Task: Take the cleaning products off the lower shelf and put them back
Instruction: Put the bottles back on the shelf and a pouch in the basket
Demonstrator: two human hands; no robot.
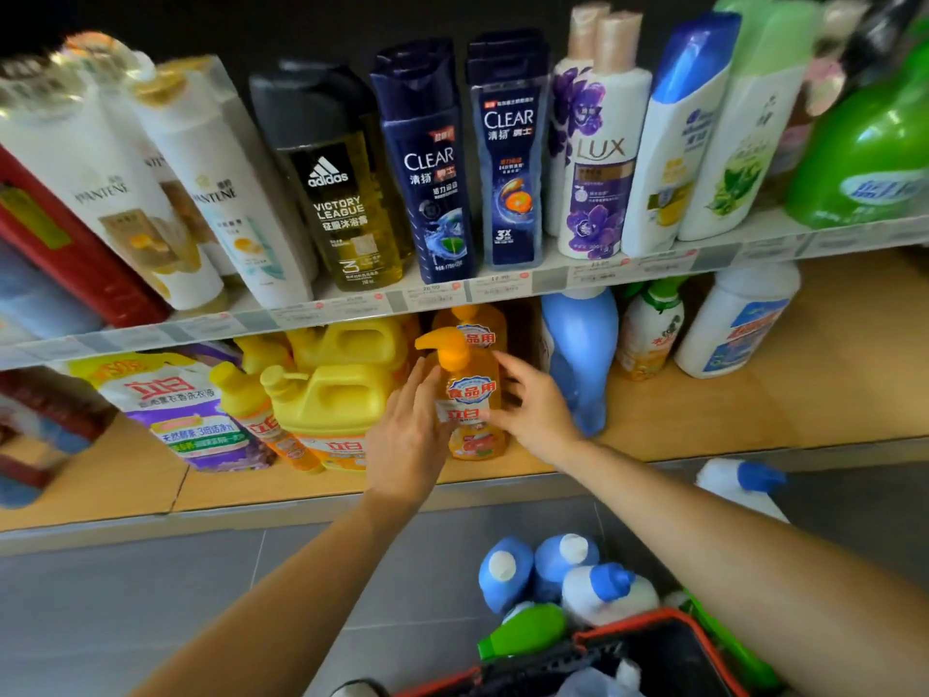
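Note:
An orange pump bottle of dish soap [470, 394] stands on the wooden lower shelf [754, 404], with a second like it behind. My left hand [409, 435] lies against the bottle's left side with straight fingers. My right hand [533, 404] touches its right side, thumb on the label. To the left stand yellow jugs [334, 399], a small yellow bottle [251, 410] and a purple refill pouch [186, 410]. On the right are a blue bottle [583, 354], a small spray bottle [648, 334] and a white bottle [734, 324].
The upper shelf [502, 289] holds shampoo and body wash bottles. On the grey floor, a basket with an orange rim [663, 626] sits among blue-capped bottles [553, 570] and a green one [528, 628]. A white bottle with a blue cap [739, 485] lies at right.

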